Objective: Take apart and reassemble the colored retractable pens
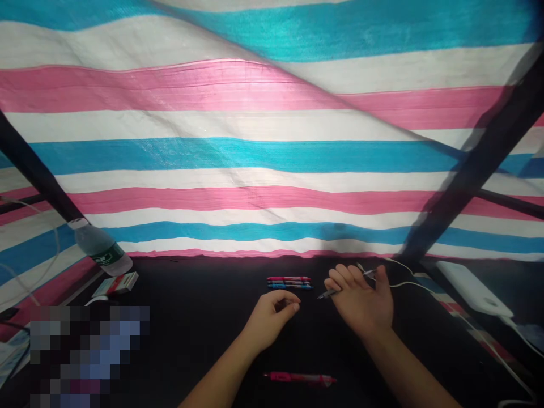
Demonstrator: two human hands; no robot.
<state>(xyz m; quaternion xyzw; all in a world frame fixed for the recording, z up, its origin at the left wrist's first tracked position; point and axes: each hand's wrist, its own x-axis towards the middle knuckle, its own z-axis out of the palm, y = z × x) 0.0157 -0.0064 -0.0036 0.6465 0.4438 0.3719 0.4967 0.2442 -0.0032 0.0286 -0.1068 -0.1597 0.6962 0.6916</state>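
My right grip (361, 300) pinches a dark pen (329, 293) between thumb and fingers, its tip jutting left. My left grip (267, 323) curls loosely around nothing I can see, just below three pens (289, 282) lying side by side. A pink pen (300, 378) lies nearer me. The smooth black surface (204, 283) leaves open room on both sides before its far edge meets a woven striped tarp (272, 164). A plastic water bottle (102, 249) leans far left; a white power bank (471, 288) sits far right.
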